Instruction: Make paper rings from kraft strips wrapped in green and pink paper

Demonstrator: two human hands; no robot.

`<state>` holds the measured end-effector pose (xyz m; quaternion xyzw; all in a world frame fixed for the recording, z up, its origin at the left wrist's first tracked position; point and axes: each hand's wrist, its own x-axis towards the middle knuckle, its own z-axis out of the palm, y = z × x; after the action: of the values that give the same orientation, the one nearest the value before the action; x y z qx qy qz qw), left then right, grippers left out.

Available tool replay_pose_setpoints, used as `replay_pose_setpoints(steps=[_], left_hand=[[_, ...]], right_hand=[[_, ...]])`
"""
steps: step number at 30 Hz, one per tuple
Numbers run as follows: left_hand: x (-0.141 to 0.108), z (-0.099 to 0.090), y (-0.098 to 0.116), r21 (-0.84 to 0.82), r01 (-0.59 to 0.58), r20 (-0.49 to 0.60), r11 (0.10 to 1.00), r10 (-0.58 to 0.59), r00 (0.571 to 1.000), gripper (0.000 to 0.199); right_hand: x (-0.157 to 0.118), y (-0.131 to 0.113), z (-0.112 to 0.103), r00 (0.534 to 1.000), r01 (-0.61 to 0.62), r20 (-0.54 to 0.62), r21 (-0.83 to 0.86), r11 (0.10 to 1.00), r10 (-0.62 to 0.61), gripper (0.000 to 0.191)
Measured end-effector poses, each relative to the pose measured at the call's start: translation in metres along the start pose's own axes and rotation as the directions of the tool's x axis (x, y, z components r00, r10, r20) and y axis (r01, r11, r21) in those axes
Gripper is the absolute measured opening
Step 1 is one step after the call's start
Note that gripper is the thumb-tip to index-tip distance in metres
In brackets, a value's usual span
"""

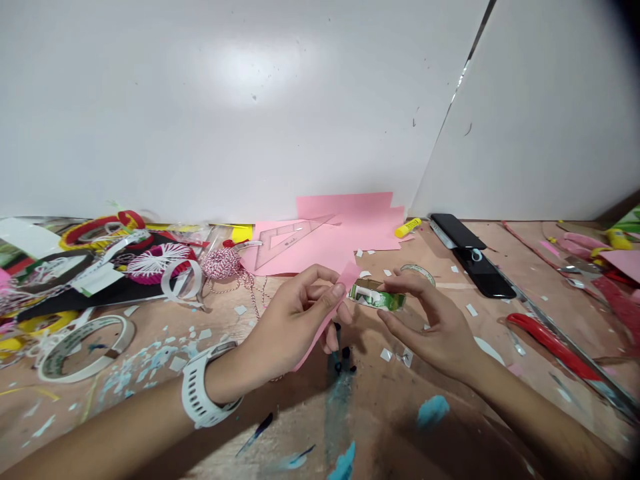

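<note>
My left hand, with a white watch on its wrist, pinches a pink paper strip between thumb and fingers. The strip runs down behind the hand, and its lower end shows below the palm. To the right, my right hand has its thumb and fingers apart. Its fingertips are beside a small green-and-white printed piece, partly covered by them; I cannot tell whether they touch it. Pink paper sheets lie beyond the hands, with a clear set square on top.
A yellow glue stick, dark phones and a red-handled cutter lie to the right. At left are a tape roll, a red-and-white twine ball and wound yarn. Paper scraps and blue paint marks dot the table. A white board stands behind.
</note>
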<state>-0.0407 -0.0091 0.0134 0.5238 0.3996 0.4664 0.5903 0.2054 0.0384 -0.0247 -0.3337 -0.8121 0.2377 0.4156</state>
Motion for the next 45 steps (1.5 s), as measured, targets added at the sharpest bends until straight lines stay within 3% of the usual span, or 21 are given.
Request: replay_pose_setpoints(steps=[16,22,30,38,41,45], left_hand=[[-0.004,0.005,-0.007,0.049,0.031,0.042,0.998,-0.033,0.999,0.027],[-0.006,0.005,-0.010,0.226,-0.086,0.057,0.970,0.075,0.996,0.021],[-0.006,0.007,-0.014,0.313,-0.024,0.058,0.949,0.006,0.998,0.031],[-0.004,0.007,-0.013,0.320,-0.021,0.056,0.947,0.003,0.998,0.027],[-0.003,0.006,-0.012,0.300,-0.041,0.028,0.953,0.034,0.999,0.024],[-0.001,0.005,-0.010,0.240,-0.043,-0.090,0.970,0.066,0.994,0.023]], right_hand=[[0.001,-0.006,0.002,1.000,-0.029,0.006,0.002,1.000,0.029,0.047],[-0.005,-0.009,0.007,0.998,-0.034,0.047,-0.034,0.999,0.035,0.048],[-0.005,-0.011,0.008,0.992,-0.007,0.127,-0.055,0.998,0.014,0.051],[-0.006,-0.010,0.009,0.993,-0.032,0.107,-0.090,0.995,0.042,0.050],[-0.004,-0.012,0.009,0.996,-0.016,0.087,-0.101,0.995,0.025,0.048],[-0.002,-0.016,0.009,0.996,-0.010,0.093,-0.076,0.997,0.017,0.045]])
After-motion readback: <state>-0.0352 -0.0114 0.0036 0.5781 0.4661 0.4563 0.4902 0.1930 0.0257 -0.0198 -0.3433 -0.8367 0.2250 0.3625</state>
